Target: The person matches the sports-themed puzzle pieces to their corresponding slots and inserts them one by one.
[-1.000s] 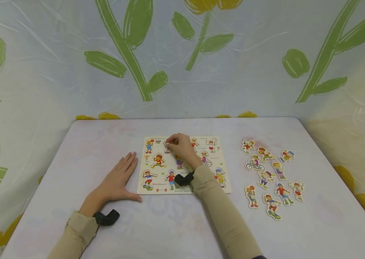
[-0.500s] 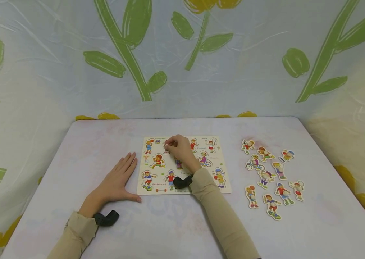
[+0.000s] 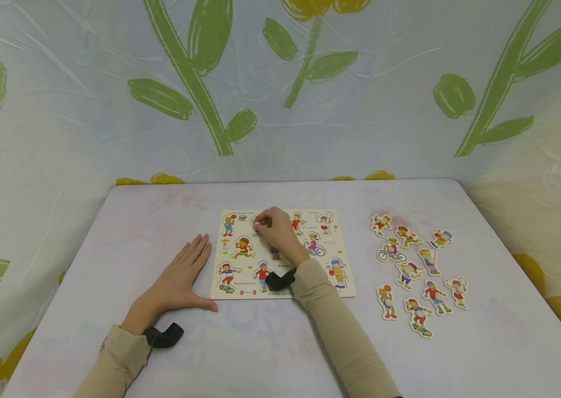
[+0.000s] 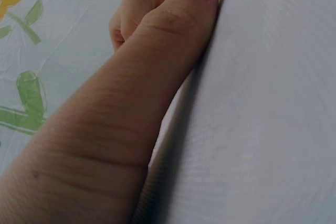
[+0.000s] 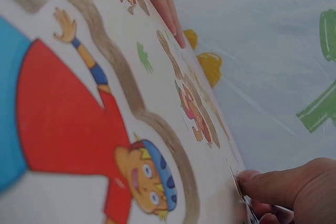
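A wooden puzzle board (image 3: 245,275) printed with cartoon sports figures lies flat on the table. My right hand (image 3: 280,229) reaches over its upper middle, fingers curled, thumb and fingertips pinching a puzzle piece (image 5: 237,183) low against the board. Most of that piece is hidden by the fingers; only a thin edge shows in the right wrist view. My left hand (image 3: 181,279) rests palm down with fingers spread along the board's left edge. Its thumb (image 4: 178,30) points at the lower left corner and fills the left wrist view.
Several loose figure pieces with round knobs lie to the board's right, among them a cyclist (image 3: 392,251), a skateboarder (image 3: 418,319) and a tennis player (image 3: 457,293). A flower-patterned curtain (image 3: 360,127) stands along the table's back edge. Each wrist carries a black camera mount (image 3: 164,335).
My right hand has dropped slightly towards the board with the puzzle piece, then stayed nearly still. My left hand and the loose pieces have kept their places.
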The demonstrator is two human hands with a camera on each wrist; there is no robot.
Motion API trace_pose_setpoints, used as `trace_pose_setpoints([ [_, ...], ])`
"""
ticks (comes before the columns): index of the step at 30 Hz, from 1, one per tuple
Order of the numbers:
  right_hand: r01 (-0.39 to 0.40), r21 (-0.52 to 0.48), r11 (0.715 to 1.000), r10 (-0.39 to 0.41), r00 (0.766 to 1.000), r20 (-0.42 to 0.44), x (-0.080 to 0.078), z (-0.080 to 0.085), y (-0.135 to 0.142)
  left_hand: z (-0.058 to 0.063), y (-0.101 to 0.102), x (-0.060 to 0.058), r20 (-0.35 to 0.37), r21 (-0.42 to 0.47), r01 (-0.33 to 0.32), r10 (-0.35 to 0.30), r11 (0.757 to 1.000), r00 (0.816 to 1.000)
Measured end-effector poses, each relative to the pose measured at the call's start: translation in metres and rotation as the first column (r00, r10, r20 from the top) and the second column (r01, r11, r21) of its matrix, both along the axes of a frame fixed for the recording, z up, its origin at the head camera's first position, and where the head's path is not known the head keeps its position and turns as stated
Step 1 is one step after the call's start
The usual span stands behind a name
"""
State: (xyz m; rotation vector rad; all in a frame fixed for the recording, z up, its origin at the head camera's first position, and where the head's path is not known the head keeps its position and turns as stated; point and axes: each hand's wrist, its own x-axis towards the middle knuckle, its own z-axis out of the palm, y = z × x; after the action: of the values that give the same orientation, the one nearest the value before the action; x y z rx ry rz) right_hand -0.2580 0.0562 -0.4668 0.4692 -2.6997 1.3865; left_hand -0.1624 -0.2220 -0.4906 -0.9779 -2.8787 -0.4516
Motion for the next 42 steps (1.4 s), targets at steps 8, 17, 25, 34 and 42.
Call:
trace_pose_setpoints([
  [8, -0.013, 0.012, 1.0, 0.013, 1.0, 0.007, 0.001, 0.002, 0.0, 0.002, 0.0, 0.001, 0.006, 0.001, -0.002, 0.002, 1.0, 1.0],
  [17, -0.08, -0.007, 0.997, 0.08, 0.985, 0.153, 0.003, 0.019, 0.013, 0.002, 0.001, 0.001, 0.008, -0.007, -0.006, 0.007, 1.0, 1.0],
  [25, -0.018, 0.038, 0.999, 0.012, 0.99, 0.139, 0.005, 0.032, 0.04, 0.003, 0.001, 0.002, 0.009, -0.006, -0.005, 0.005, 1.0, 1.0],
  [34, 0.132, 0.066, 0.989, -0.136, 0.988, 0.072, 0.003, 0.049, 0.078, 0.004, 0.001, 0.001, 0.016, -0.008, -0.005, 0.005, 1.0, 1.0],
  [42, 0.233, 0.065, 0.97, -0.235, 0.972, 0.017, 0.003, 0.056, 0.112, 0.005, 0.0, 0.002, 0.014, 0.0, -0.004, 0.004, 1.0, 1.0],
])
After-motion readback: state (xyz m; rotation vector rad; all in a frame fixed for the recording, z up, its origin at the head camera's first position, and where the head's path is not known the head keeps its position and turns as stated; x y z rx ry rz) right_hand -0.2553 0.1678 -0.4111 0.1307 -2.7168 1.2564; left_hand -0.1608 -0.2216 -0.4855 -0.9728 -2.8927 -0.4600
